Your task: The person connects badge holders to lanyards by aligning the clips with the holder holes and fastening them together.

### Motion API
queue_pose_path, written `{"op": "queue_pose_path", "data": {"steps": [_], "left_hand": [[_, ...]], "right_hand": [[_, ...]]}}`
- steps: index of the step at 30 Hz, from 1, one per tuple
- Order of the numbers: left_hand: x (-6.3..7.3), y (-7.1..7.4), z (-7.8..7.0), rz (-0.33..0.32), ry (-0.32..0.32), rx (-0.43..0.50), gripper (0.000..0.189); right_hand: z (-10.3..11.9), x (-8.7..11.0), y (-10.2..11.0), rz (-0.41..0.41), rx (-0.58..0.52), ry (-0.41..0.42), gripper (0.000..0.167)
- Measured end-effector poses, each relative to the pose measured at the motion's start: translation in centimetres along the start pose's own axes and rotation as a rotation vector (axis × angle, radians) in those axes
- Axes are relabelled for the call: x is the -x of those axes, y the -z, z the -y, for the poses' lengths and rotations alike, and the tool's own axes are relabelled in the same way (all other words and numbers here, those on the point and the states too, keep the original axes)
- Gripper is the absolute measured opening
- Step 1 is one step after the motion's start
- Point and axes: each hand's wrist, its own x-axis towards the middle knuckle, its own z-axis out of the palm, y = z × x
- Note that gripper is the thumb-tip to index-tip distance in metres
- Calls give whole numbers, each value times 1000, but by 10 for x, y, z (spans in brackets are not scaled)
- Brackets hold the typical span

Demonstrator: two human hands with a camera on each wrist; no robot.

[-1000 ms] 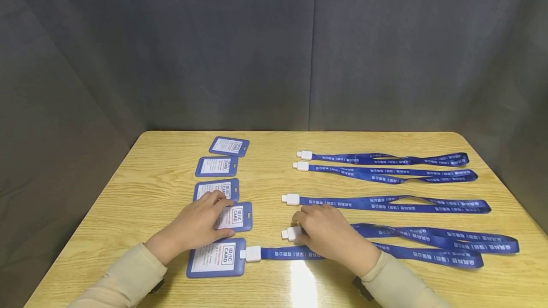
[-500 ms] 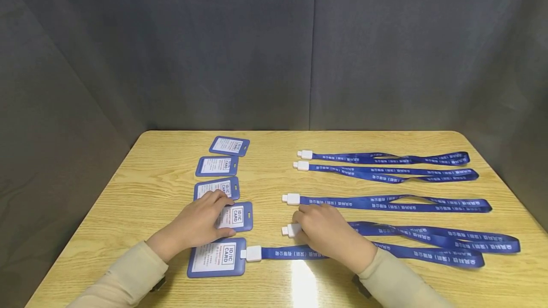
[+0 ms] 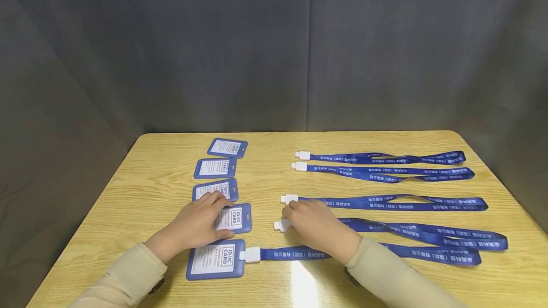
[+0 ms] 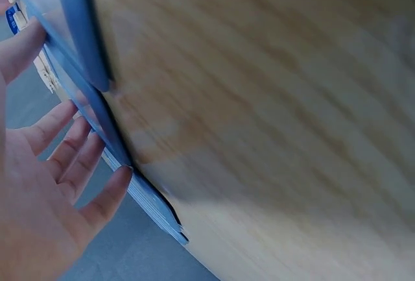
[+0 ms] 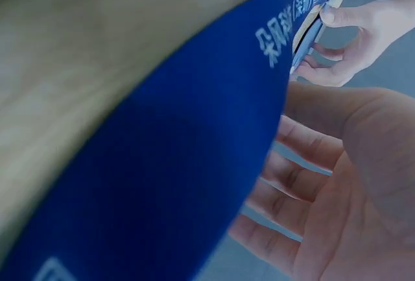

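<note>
My left hand (image 3: 199,222) spans a blue-framed ID card holder (image 3: 239,216), thumb at its near edge and index finger at its far edge. In the left wrist view, the other fingers (image 4: 84,158) lie lightly bent beside the holders' edges. My right hand (image 3: 318,227) pinches the white clip (image 3: 280,225) of a blue lanyard (image 3: 475,240), whose tip faces the held card holder across a gap. Part of that clip is hidden under the fingers. Nearest me, another card holder (image 3: 214,263) is joined to a lanyard by its white clip (image 3: 252,255).
Three more card holders (image 3: 215,168) run up the left side of the wooden table (image 3: 141,184). On the right lie three other lanyards (image 3: 385,159) with white clips facing left. A dark grey curtain (image 3: 274,51) stands behind the table.
My right hand has moved left and slightly away from me, drawing the pinched clip and its lanyard along. My left hand and its card holder have barely moved; the view has shifted slightly.
</note>
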Motion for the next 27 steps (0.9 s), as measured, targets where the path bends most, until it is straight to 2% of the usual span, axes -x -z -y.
{"op": "queue_pose_path", "data": {"steps": [14,27], "left_hand": [[1,0,-1,3,13,0,64],[0,-1,1,-9,5,0,65]], "right_hand": [[5,-27,-5,44,-1,-12,18],[14,-46,-6,13,86,2,20]]}}
